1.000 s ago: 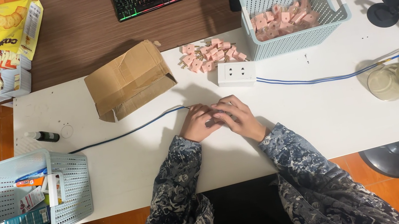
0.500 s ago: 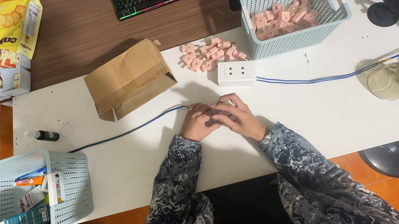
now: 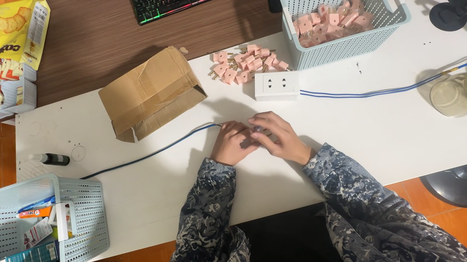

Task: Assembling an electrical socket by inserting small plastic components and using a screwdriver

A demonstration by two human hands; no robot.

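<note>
Your left hand [image 3: 231,144] and right hand [image 3: 278,138] meet at the middle of the white table [image 3: 375,145], fingers curled together around a small dark part [image 3: 250,142] that sits between them. Most of that part is hidden by your fingers, so its exact shape cannot be told, nor which hand carries the grip. Both hands are closed narrow around it, resting on or just above the tabletop.

A blue cable [image 3: 143,157] runs from the left side of the table up to your left hand. Just beyond your hands lies a white socket block [image 3: 276,85], with a second blue-and-white cable [image 3: 378,89] leaving it to the right. A loose pile of pink plugs [image 3: 244,64] lies just behind the block, and more pink plugs fill the pale blue basket [image 3: 351,42] beside it. A torn cardboard box [image 3: 148,94] lies left of the pile. A second pale blue basket [image 3: 23,235] holding assorted packets sits at the table's near left corner. Glass jars [image 3: 461,93] stand at the right.
</note>
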